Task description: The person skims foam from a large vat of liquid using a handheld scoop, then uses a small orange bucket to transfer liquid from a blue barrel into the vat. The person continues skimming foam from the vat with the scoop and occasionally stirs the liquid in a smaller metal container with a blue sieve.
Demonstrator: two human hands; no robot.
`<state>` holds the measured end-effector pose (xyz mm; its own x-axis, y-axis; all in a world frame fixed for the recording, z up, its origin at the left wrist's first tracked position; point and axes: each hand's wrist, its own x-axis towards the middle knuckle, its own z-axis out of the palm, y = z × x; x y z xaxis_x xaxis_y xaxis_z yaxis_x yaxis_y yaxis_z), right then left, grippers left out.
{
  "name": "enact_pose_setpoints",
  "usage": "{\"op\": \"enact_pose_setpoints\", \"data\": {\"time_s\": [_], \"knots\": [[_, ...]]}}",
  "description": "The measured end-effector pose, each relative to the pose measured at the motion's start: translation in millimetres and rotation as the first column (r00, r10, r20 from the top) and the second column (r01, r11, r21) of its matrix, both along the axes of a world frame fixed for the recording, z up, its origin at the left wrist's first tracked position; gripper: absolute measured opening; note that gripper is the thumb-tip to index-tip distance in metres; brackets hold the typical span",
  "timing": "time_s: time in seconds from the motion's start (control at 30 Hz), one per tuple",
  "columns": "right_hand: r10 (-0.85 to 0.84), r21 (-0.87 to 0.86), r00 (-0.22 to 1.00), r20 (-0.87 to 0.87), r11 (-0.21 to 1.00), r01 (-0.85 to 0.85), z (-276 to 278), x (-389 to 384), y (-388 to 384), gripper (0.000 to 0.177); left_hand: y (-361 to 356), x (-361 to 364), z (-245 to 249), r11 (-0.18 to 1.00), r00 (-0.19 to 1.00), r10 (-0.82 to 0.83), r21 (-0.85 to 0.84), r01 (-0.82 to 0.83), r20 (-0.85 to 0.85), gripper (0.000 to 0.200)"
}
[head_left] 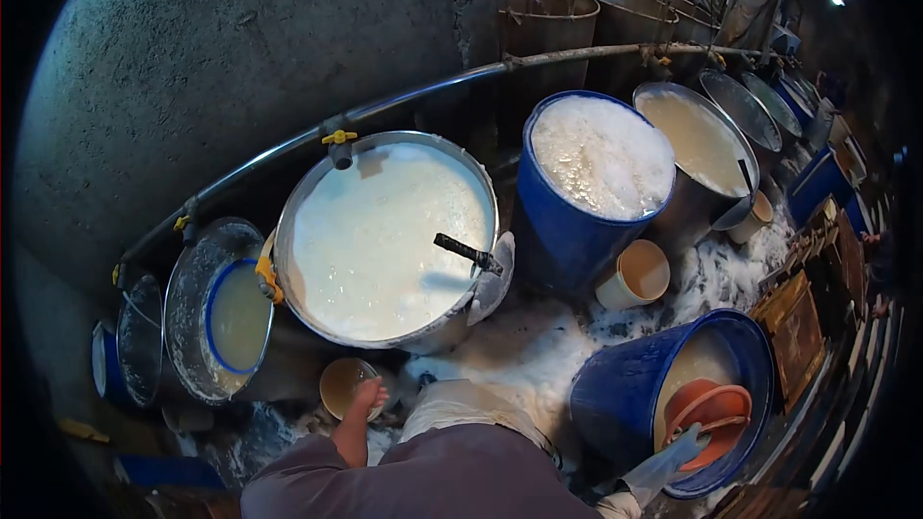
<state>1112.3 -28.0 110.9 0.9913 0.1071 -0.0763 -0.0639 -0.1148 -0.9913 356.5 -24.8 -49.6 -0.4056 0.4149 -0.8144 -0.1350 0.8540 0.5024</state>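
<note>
Dim workroom, with a grey concrete wall [240, 48] and white foam [529, 341] over the floor. Along the wall, a metal pipe [413, 101] with yellow-handled taps [339, 137], one directly over a wide vat [285, 255] of milky liquid, presumably for filling it from above. Set on the vat's rim, a metal scoop [492, 281] with a black handle, probably left there for easy reach. Holding a reddish bucket [694, 402] in the gloved right hand [685, 447], grip closed at near rim or handle; cannot tell which. Tilted inside the mouth of a blue barrel [615, 380], perhaps so drips land in the cloudy liquid. Bare left hand [369, 394] near a beige pail [340, 383], fingers loosely curled, nothing visible in them, maybe for balance.
</note>
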Motion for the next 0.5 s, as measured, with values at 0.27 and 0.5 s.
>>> {"op": "enact_pose_setpoints", "data": {"time_s": [0.27, 0.5], "knots": [[0.294, -0.371, 0.953, 0.067, 0.895, -0.249, -121, 60, -35, 0.051, 33, 47, 36, 0.990, 0.996, -0.067, 0.118, 0.073, -0.052, 0.035], [0.359, -0.540, 0.913, 0.193, 0.816, -0.207, -140, 68, -31, 0.049, -16, 36, 26, 1.000, 0.999, 0.022, -0.009, -0.023, -0.029, 0.042]]}}
